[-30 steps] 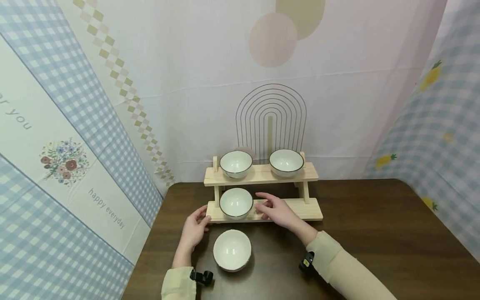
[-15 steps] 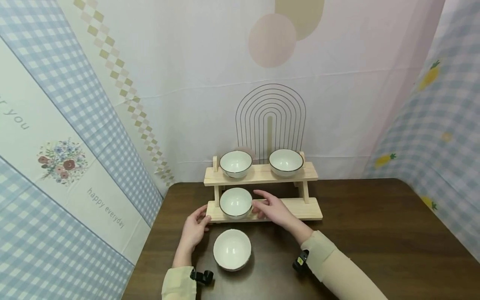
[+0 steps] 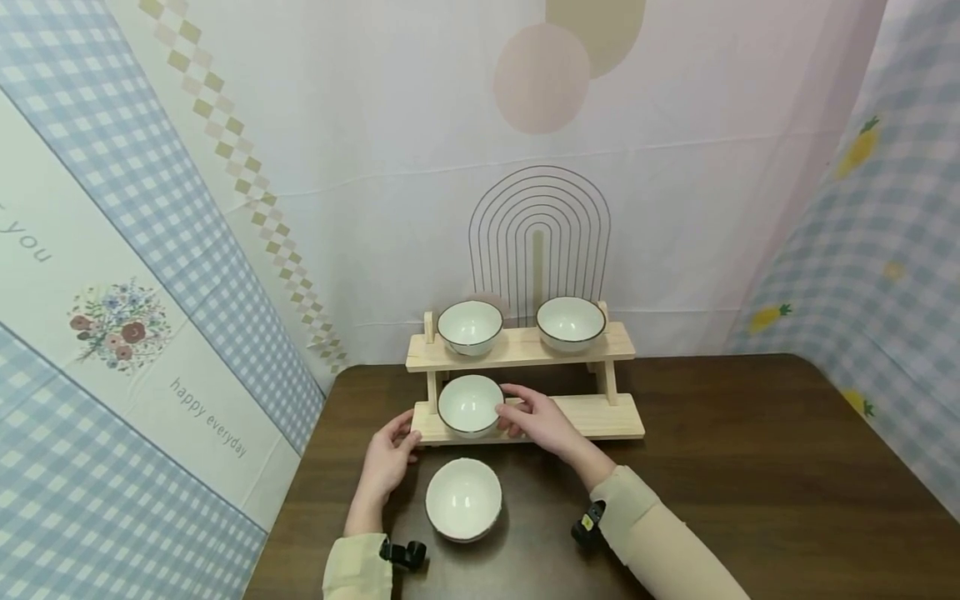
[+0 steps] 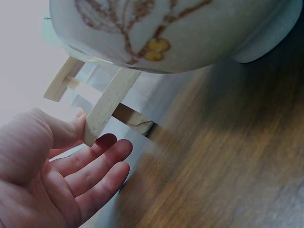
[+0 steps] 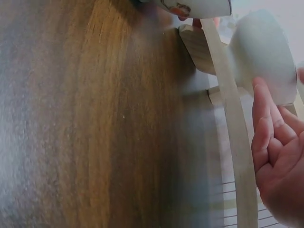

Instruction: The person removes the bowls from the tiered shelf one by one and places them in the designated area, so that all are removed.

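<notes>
A white, dark-rimmed bowl (image 3: 471,405) sits on the left part of the wooden rack's lower board (image 3: 600,417). My right hand (image 3: 546,423) holds this bowl's right side, thumb at the rim and index finger farther back; in the right wrist view, fingertips (image 5: 259,85) lie against its outer wall (image 5: 266,52). My left hand (image 3: 388,457) pinches the left end of the lower board between thumb and fingers; the left wrist view shows the thumb on the board (image 4: 107,107) and the other fingers spread below. Another bowl (image 3: 463,500) stands on the table before the rack.
Two more bowls, one at left (image 3: 470,327) and one at right (image 3: 571,323), stand on the upper board (image 3: 521,348). Behind the dark wooden table (image 3: 720,467) hangs a patterned cloth (image 3: 405,242), with checked cloth at both sides.
My right hand has moved left along the lower board, from beside the bowl to its right side, and holds it. My left hand and the bowls have stayed in place.
</notes>
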